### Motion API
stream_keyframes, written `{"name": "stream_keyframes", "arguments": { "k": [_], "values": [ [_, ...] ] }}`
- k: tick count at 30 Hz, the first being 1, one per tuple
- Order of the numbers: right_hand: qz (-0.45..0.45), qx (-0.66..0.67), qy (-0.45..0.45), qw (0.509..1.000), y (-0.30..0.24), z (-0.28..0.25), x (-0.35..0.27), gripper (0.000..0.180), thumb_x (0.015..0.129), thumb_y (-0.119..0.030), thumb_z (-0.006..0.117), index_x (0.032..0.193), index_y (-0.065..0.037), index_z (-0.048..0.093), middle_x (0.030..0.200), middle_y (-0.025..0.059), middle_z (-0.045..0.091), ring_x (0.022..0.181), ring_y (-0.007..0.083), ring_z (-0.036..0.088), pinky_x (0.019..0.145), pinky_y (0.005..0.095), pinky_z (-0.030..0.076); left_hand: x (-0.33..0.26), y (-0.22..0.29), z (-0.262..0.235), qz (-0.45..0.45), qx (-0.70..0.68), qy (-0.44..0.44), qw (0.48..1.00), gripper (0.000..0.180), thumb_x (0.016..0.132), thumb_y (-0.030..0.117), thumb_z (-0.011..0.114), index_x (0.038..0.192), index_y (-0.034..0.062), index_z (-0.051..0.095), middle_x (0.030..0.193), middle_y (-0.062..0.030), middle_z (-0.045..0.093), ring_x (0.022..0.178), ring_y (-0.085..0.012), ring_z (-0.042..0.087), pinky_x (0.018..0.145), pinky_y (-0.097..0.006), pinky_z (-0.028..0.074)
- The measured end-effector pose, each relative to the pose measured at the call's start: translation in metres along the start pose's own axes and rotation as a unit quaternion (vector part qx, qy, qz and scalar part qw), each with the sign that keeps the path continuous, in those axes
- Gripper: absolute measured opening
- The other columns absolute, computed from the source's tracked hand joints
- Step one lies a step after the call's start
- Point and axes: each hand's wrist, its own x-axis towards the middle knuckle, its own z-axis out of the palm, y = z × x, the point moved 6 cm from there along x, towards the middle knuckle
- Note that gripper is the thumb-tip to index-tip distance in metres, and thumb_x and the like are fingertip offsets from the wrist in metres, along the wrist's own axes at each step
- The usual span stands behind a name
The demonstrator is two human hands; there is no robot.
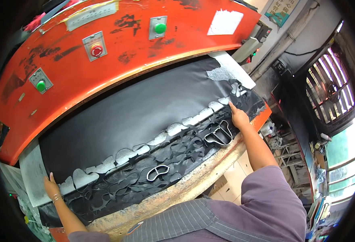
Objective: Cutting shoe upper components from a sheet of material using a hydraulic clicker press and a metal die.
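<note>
A wide, smooth black sheet, perhaps leather or imitation leather [137, 109], lies over a pale board [32, 177]. Scalloped cut-outs run along its near edge. At the board's near left, my left hand [52, 188] rests beside the sheet's corner, fingers stretched. My right hand [239, 117] touches the board's near edge farther right, its index finger extended and the other fingers partly hidden. Just left of that hand stands a three-lobed metal cutting die [219, 135] with inner dividers. A smaller curved cutting die [158, 173] lies among black offcuts [117, 187].
Behind the sheet rises an orange press [121, 36] with green buttons [160, 28] and a red button [96, 50]. A worn, pale ledge [177, 193] runs along the near side. To the right are shelves [288, 155] and a barred window [347, 161].
</note>
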Motion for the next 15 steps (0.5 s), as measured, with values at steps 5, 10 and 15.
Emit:
{"name": "stream_keyframes", "arguments": {
  "k": [5,10,15],
  "values": [
    [-0.123,0.099,0.228,0.961,-0.018,-0.056,-0.045,0.033,0.088,-0.020,0.060,0.120,-0.012,0.059,0.091,0.0102,0.061,0.090,0.0322,0.059,0.079,0.0427,0.050,-0.047,0.080,-0.048,0.200,0.011,0.181,0.963,0.049,0.087,0.035,0.063,0.126,0.0073,0.054,0.125,-0.0160,0.058,0.111,-0.0357,0.056,0.092,-0.045,0.044],
    [-0.571,0.078,0.102,0.811,-0.121,-0.083,-0.095,0.034,0.071,-0.012,0.064,0.104,-0.014,0.067,0.096,0.0042,0.063,0.091,0.0223,0.060,0.074,0.0330,0.048,-0.153,0.206,-0.036,0.328,-0.018,0.024,0.944,0.062,0.088,0.039,0.059,0.143,0.0157,0.041,0.150,-0.0122,0.034,0.140,-0.0318,0.027,0.109,-0.057,0.018],
    [-0.713,-0.110,-0.115,0.683,-0.134,-0.047,-0.131,0.034,0.076,-0.017,0.062,0.110,-0.013,0.067,0.121,-0.0013,0.061,0.126,0.0177,0.048,0.084,0.0342,0.043,-0.238,0.199,-0.034,0.224,0.022,-0.180,0.958,0.075,0.086,0.047,0.059,0.150,0.0223,0.028,0.160,-0.0104,0.008,0.147,-0.0351,0.003,0.105,-0.071,0.011]
  ]
}}
